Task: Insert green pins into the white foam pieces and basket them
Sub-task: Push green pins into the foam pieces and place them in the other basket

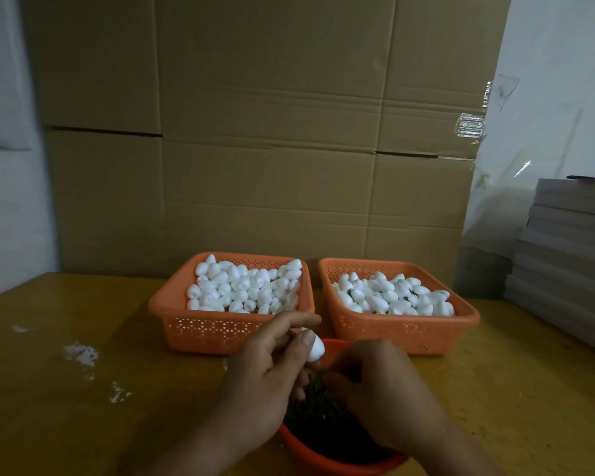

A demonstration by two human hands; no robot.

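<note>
My left hand point(267, 369) pinches a white egg-shaped foam piece point(315, 348) between thumb and fingers, just above the near orange bowl point(327, 459). The bowl holds a dark heap of green pins point(318, 412). My right hand point(382, 389) reaches into that heap with curled fingers; whether it holds a pin is hidden. Behind stand two orange baskets: the left basket point(220, 329) is full of plain white foam pieces point(244, 286), the right basket point(402, 333) holds foam pieces point(392, 297) with green showing between them.
The baskets sit on a yellow table point(83, 407) with white smears at the left. Big cardboard boxes point(255, 132) form a wall right behind the baskets. A stack of grey boards point(571, 255) rises at the right edge.
</note>
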